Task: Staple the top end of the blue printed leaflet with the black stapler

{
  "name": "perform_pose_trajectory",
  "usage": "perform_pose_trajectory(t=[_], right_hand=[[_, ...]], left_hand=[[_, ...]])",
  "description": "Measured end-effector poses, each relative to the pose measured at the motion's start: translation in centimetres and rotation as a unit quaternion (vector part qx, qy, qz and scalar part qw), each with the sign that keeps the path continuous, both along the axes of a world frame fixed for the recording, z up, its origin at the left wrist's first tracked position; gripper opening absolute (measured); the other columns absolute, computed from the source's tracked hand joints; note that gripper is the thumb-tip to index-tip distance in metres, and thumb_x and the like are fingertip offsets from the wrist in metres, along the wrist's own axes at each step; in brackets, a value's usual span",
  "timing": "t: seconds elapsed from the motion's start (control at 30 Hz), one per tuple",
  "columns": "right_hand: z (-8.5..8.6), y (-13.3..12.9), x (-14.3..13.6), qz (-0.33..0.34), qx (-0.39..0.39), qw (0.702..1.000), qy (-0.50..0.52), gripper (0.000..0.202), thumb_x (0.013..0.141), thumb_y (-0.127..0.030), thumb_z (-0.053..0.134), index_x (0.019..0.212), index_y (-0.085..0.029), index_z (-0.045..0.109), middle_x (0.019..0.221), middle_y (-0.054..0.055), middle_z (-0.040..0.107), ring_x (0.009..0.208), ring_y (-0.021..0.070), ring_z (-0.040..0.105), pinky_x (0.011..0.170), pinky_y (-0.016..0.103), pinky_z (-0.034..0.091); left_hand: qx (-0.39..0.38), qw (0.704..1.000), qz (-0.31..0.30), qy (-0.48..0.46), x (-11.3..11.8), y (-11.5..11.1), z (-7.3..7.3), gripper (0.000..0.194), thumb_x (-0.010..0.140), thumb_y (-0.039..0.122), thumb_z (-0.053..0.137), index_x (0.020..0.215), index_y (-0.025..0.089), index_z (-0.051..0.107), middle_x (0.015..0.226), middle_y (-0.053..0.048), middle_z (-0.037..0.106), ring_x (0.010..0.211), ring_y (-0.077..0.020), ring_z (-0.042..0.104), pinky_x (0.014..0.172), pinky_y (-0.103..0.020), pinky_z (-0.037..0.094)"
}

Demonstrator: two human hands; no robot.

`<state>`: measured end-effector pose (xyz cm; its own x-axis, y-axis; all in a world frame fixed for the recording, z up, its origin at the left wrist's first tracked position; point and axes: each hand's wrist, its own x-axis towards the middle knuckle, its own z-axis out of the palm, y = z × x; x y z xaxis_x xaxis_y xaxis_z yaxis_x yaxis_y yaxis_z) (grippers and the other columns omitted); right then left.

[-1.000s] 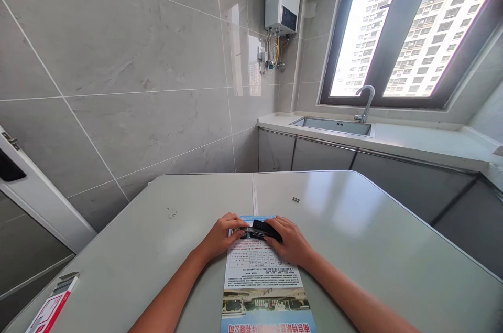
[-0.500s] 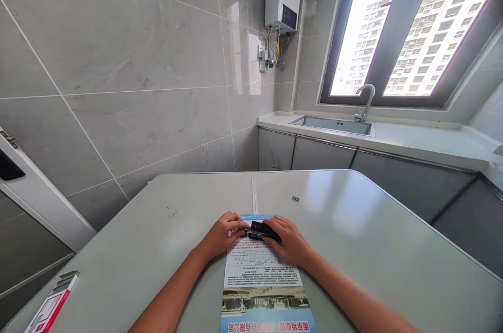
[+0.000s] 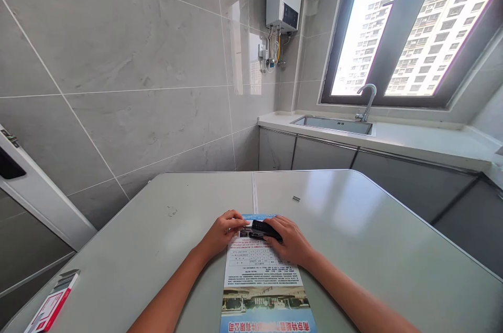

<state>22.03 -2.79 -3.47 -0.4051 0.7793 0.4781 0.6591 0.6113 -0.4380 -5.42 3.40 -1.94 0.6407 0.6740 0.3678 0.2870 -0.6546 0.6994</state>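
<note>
My right hand (image 3: pixel 290 238) is wrapped around a black stapler (image 3: pixel 264 228), which lies over the far end of a printed leaflet (image 3: pixel 261 270). The stapler's front end points left, its top arm slightly raised from the base. At that front end my left hand (image 3: pixel 225 232) is closed in a pinch, thumb and forefinger together. Whatever the pinch holds is too small to make out. The leaflet lies flat with its text upside down to me. Part of its far edge is hidden by both hands.
The pale table (image 3: pixel 188 265) carries a short strip of staples (image 3: pixel 296 199) beyond my right hand. Several loose staples (image 3: pixel 172 211) are scattered at the left. A red and white box (image 3: pixel 53 304) lies at the near left edge. A sink (image 3: pixel 334 124) stands beyond the table.
My left fingers have pulled slightly up and away from the stapler's front end, still pinched. My right hand and the stapler have stayed nearly in place.
</note>
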Motion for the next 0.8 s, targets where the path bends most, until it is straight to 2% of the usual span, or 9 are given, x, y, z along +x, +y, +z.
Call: perform_pose_trajectory(t=[0.2, 0.3, 0.5, 0.8], right_hand=[[-0.15, 0.02, 0.05, -0.003, -0.001, 1.0, -0.003, 0.028, 0.096, -0.028, 0.061, 0.123, -0.022, 0.06, 0.106, 0.008, 0.072, 0.097, 0.0251, 0.063, 0.087, 0.039, 0.048], [-0.11, 0.0, 0.06, -0.003, 0.002, 1.0, -0.003, 0.027, 0.096, -0.029, 0.061, 0.123, -0.022, 0.06, 0.104, 0.008, 0.072, 0.095, 0.0244, 0.062, 0.086, 0.038, 0.048], [0.02, -0.1, 0.02, -0.006, 0.002, 1.0, -0.013, 0.027, 0.096, -0.029, 0.061, 0.122, -0.022, 0.06, 0.1, 0.007, 0.071, 0.092, 0.0247, 0.061, 0.083, 0.038, 0.047], [0.23, -0.26, -0.05, -0.002, 0.005, 1.0, -0.008, 0.028, 0.094, -0.027, 0.063, 0.122, -0.023, 0.06, 0.101, 0.007, 0.071, 0.093, 0.0246, 0.061, 0.084, 0.038, 0.047]], left_hand=[[-0.002, 0.999, 0.045, 0.027, 0.24, -0.29, 0.64, 0.012, 0.095, 0.028, 0.066, 0.104, 0.025, 0.072, 0.101, -0.003, 0.073, 0.094, -0.0203, 0.064, 0.089, -0.034, 0.048], [-0.002, 0.997, 0.063, 0.045, 0.23, -0.23, 0.69, 0.009, 0.093, 0.031, 0.069, 0.098, 0.024, 0.071, 0.099, -0.002, 0.075, 0.094, -0.0214, 0.064, 0.089, -0.035, 0.046], [-0.001, 0.996, 0.06, 0.064, 0.12, -0.11, 0.43, 0.01, 0.091, 0.028, 0.072, 0.087, 0.021, 0.066, 0.1, 0.0, 0.076, 0.093, -0.0192, 0.065, 0.092, -0.034, 0.044], [0.068, 0.993, 0.029, 0.092, 0.07, -0.25, 0.57, 0.003, 0.094, 0.024, 0.071, 0.091, 0.023, 0.07, 0.102, -0.001, 0.076, 0.097, -0.0186, 0.066, 0.093, -0.034, 0.04]])
